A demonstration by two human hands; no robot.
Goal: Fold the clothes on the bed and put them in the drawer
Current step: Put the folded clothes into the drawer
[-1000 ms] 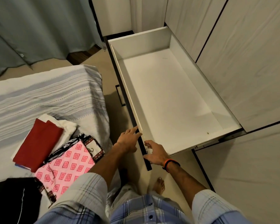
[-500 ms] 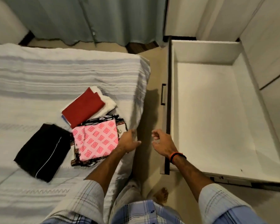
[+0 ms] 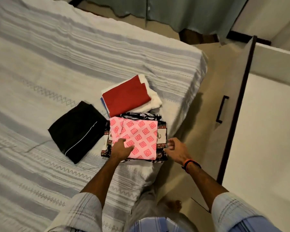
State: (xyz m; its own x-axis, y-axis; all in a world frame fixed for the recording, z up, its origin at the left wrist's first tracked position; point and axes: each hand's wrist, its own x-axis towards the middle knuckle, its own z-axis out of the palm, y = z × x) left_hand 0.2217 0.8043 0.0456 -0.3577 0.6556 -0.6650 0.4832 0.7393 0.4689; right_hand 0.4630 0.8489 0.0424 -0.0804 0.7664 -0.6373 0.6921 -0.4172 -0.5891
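Left hand (image 3: 120, 149) rests flat, fingers relaxed, on pink patterned garment (image 3: 137, 139). Right hand (image 3: 175, 150) at that stack's right edge, fingers loosely curled; grip unclear, possibly touching. Three folded stacks on striped bed (image 3: 57, 64): pink, black garment (image 3: 78, 131), red garment (image 3: 126, 96) over white. Open drawer (image 3: 266, 123) right, visible part bare.

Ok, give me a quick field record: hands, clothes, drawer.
left hand: rests on the pink patterned garment, fingers straight
right hand: open, at that stack's right edge; contact unclear
red garment: folded, on a white garment
black garment: folded, lies apart on the bed
drawer: pulled open, no clothes visible inside
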